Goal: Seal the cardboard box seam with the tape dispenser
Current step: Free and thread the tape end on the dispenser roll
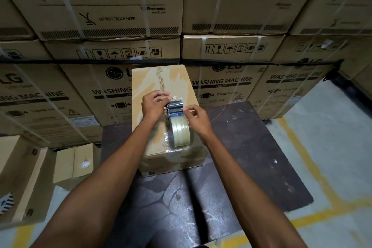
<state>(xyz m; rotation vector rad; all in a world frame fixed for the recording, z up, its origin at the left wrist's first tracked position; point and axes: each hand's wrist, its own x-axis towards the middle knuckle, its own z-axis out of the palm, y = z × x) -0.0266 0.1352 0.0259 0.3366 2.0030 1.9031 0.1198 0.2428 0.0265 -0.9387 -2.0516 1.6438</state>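
Observation:
A long cardboard box [145,84] lies on a dark table [251,147], its top seam [161,80] running away from me with patches of old tape around it. A tape dispenser [178,119] with a roll of clear tape [182,134] rests on the box top near its front end. My left hand [153,104] pinches the loose crinkled tape end at the dispenser's dark metal head. My right hand [198,119] grips the dispenser's right side, its thumb and forefinger at the head.
Stacked washing machine cartons [231,50] form a wall right behind the table. Open cardboard boxes [74,161] stand on the floor at the left. Yellow floor lines [314,167] run along the right of the table.

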